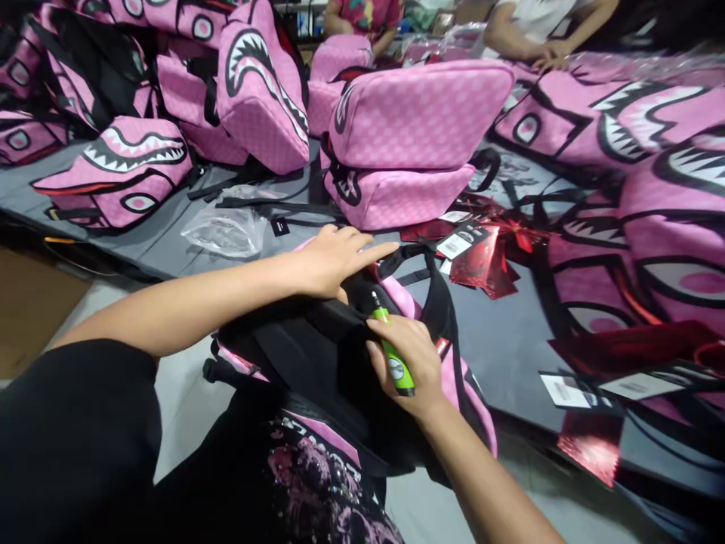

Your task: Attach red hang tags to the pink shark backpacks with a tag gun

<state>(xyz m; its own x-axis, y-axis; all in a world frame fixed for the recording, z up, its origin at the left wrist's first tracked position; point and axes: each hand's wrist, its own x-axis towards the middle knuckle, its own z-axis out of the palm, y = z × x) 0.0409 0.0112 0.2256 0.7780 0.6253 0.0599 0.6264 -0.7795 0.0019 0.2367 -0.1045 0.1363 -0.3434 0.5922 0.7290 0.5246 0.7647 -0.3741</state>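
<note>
Green tool [392,349] clamped in right hand [420,361], over backpack [334,363]; left hand [331,261] atop backpack, grip unclear. Advise firm bracing.

Left forearm [186,302] runs from near left toward scene centre; left hand [331,261] palm down, fingers loosely spread, pointing far right. Right forearm [487,472] enters from near right, angled far left; right hand [416,359] nearer, fingers curled in grip. The 2 hands close, not touching.
</note>
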